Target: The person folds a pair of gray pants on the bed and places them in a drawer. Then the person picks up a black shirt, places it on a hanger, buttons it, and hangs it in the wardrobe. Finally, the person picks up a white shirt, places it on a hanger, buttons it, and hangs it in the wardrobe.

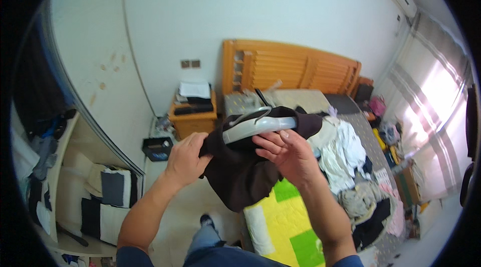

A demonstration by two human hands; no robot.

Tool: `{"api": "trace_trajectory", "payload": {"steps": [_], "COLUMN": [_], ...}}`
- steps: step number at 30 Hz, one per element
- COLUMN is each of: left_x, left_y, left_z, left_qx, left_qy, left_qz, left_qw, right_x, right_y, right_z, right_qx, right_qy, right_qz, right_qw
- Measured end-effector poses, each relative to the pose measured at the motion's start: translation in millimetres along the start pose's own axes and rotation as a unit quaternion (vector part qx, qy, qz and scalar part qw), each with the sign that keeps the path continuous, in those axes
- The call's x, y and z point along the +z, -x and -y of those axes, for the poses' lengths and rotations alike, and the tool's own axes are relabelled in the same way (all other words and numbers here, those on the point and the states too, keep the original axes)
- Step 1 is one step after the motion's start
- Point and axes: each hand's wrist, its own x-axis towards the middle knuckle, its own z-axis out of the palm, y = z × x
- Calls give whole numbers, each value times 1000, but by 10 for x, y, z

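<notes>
A dark brown garment [240,182] hangs in front of me, over the edge of the bed. A white clothes hanger [258,127] with a curved hook sits in its opening, its ends partly covered by the cloth. My left hand [188,159] is closed on the garment's edge at the left, thumb toward me. At the hanger's lower edge, right of its middle, my right hand [290,154] has its fingers curled and its thumb up against the hanger. Part of that grip is hidden by the fingers.
The bed [295,66] holds a yellow-green quilt [280,219] and heaped clothes [340,152]. A wooden nightstand [193,124] with papers stands beyond my left hand, a black box [158,148] on the floor beside it. At left is an open wardrobe [65,167] with folded clothes.
</notes>
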Motion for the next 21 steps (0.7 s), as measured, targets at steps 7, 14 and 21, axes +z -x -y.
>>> {"api": "trace_trajectory", "payload": {"steps": [7, 14, 21], "left_x": [-2108, -3836, -5099], "left_y": [-280, 47, 826], "left_z": [151, 673, 1121], "left_qx": [44, 71, -23], "left_qy": [-128, -248, -304], "left_qz": [-30, -61, -47], "left_qw": [990, 964, 951], "right_x": [1263, 2341, 3444], "right_y": [-394, -1664, -2160], "right_z": [434, -388, -1365], "right_qx": [-553, -426, -511], "right_qy": [695, 719, 643], "right_qz": [-60, 76, 205], "right_qw": [456, 544, 532]}}
